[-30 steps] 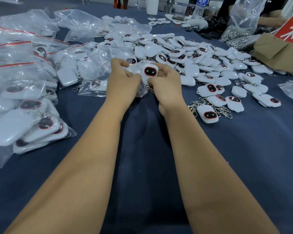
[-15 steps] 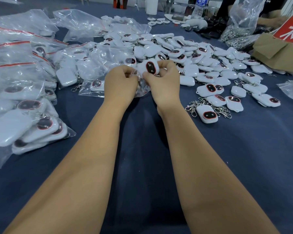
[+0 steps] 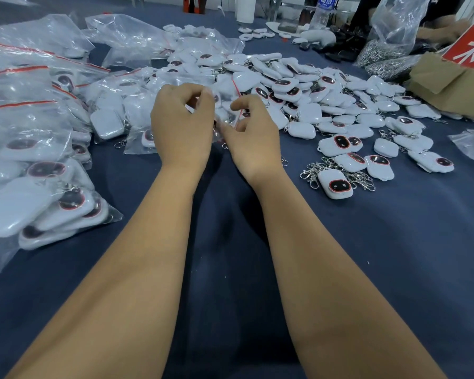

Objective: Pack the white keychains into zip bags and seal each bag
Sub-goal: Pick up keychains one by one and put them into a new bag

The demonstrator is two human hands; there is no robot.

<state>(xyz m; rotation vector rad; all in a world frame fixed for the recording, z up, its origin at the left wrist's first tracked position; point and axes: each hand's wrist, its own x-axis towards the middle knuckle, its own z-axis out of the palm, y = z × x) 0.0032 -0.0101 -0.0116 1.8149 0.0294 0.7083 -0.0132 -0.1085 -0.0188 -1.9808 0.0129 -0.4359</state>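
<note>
My left hand (image 3: pixel 182 124) and right hand (image 3: pixel 251 129) both pinched a clear zip bag (image 3: pixel 225 110) at its red strip, at twelve o'clock; loose white keychains (image 3: pixel 337 184) lay at two o'clock.

Left hand (image 3: pixel 182 124) and right hand (image 3: pixel 251 132) close together — fingers curled, seemingly pinching.

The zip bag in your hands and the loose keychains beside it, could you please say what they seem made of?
Zip bag: thin clear plastic film, glossy and crinkled, with a red strip. Keychains: smooth white bodies, probably hard plastic, with shiny silver clips, likely metal.
</note>
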